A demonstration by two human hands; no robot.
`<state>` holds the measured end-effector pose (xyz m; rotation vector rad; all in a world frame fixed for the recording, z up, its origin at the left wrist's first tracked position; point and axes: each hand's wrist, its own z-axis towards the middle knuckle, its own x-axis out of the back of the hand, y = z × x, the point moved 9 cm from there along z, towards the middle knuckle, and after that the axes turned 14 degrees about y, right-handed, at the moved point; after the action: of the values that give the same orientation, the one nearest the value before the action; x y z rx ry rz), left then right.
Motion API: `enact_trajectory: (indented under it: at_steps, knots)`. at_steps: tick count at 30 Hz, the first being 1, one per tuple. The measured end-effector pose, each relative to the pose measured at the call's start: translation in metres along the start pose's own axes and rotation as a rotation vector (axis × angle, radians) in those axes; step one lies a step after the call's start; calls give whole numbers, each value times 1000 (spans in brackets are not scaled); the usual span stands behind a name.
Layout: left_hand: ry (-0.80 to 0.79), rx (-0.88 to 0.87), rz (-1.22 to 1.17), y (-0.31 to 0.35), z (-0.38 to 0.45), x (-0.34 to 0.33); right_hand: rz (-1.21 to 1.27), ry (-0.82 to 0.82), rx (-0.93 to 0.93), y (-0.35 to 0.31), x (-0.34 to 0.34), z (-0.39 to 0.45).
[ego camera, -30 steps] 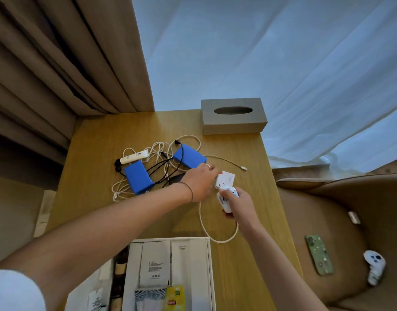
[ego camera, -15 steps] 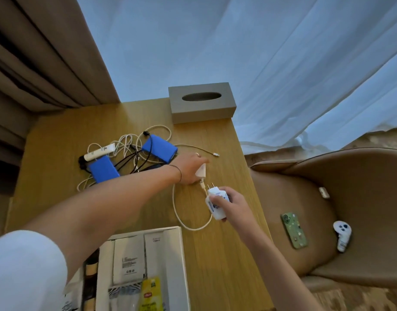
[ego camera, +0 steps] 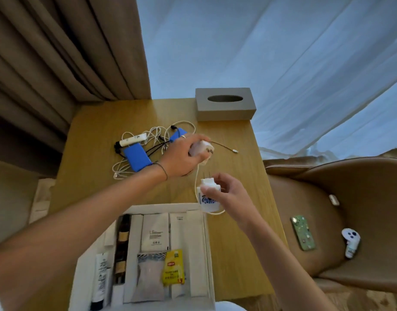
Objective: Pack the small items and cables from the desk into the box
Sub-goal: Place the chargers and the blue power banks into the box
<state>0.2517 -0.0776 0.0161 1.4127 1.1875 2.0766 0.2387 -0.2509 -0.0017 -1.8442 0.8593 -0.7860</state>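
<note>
The left hand [ego camera: 181, 157] is gripping a white adapter [ego camera: 200, 149]; the right hand [ego camera: 232, 194] is holding a charger [ego camera: 208, 195], both apparently raised above the desk [ego camera: 98, 135], near the box [ego camera: 206, 243].

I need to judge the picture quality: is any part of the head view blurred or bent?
Head view: the left hand and its white charger are slightly motion-blurred; the box contents near the bottom edge are soft; the wide lens bends the desk edges and curtains.

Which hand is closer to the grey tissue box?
The left hand. It holds a white charger just in front of the grey tissue box. The right hand is further back toward the person, holding another white charger near the packing box.
</note>
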Motion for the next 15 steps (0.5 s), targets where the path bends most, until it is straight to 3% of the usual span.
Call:
enact_trajectory:
  at_steps: [6, 10, 15]
  knots:
    - [199, 259, -187, -20, -62, 78, -265, -107, 75, 4, -42, -27]
    - [152, 505, -338, -48, -114, 100, -596, -179, 197, 20, -73, -37]
    - [33, 636, -304, -68, -174, 110, -883, -326, 288, 49, -107, -45]
